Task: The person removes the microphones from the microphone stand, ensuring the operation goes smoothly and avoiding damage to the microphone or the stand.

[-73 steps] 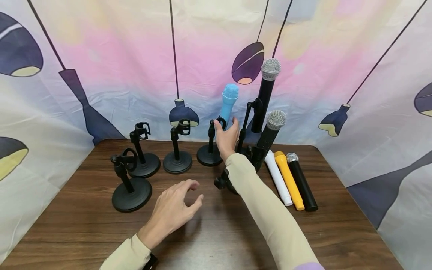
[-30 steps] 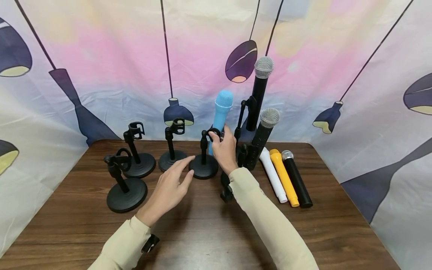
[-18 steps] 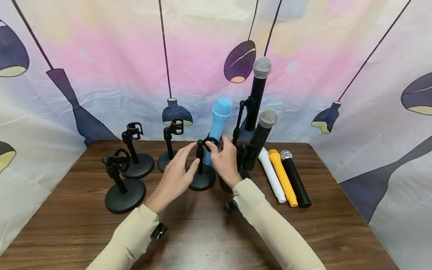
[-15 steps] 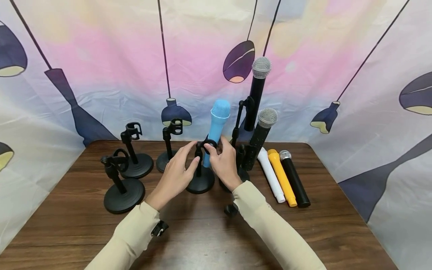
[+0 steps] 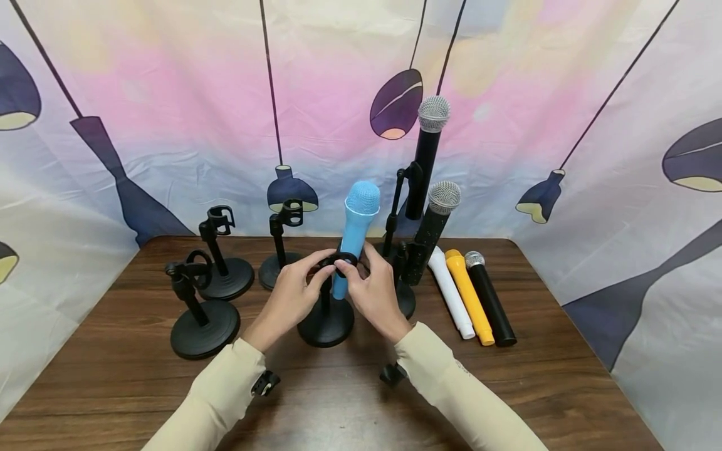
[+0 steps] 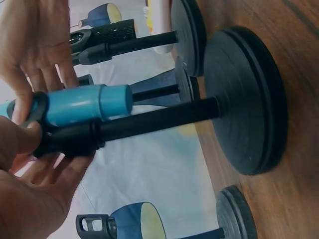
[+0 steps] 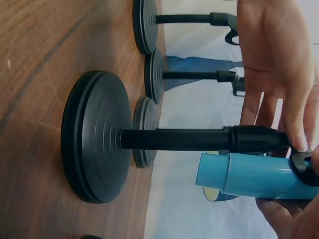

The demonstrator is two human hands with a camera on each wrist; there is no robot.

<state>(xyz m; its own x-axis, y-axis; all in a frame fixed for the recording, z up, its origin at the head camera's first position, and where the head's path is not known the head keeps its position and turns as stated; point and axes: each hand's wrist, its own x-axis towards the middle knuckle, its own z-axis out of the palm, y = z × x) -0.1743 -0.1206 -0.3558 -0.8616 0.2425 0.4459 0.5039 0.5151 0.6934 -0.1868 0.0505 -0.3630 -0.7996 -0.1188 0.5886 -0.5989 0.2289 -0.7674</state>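
A light-blue microphone (image 5: 355, 227) leans slightly right, its handle passing through the ring clip of a black desktop microphone stand (image 5: 326, 327). My left hand (image 5: 286, 300) grips the stand's neck beside the clip, thumb in front and fingers behind. From the other side my right hand (image 5: 376, 294) pinches the clip's ring, with fingers behind the blue handle. In the left wrist view the handle's lower end (image 6: 114, 100) sticks out below the clip, alongside the stand's post (image 6: 159, 119). The round base (image 7: 97, 137) appears in the right wrist view, at the wooden tabletop.
Several black stands are nearby: a front-left stand (image 5: 204, 329), a stand (image 5: 227, 279) behind it and one (image 5: 276, 266) at centre back. Right of my hands, stands hold a tall black microphone (image 5: 424, 166) and a speckled one (image 5: 431, 235). White (image 5: 451, 291), yellow (image 5: 469, 294) and black microphones (image 5: 489, 297) lie further right.
The blue microphone and its stand have come toward me and slightly left with my right hand. My left hand has moved in from beside it and now grips the stand's neck.
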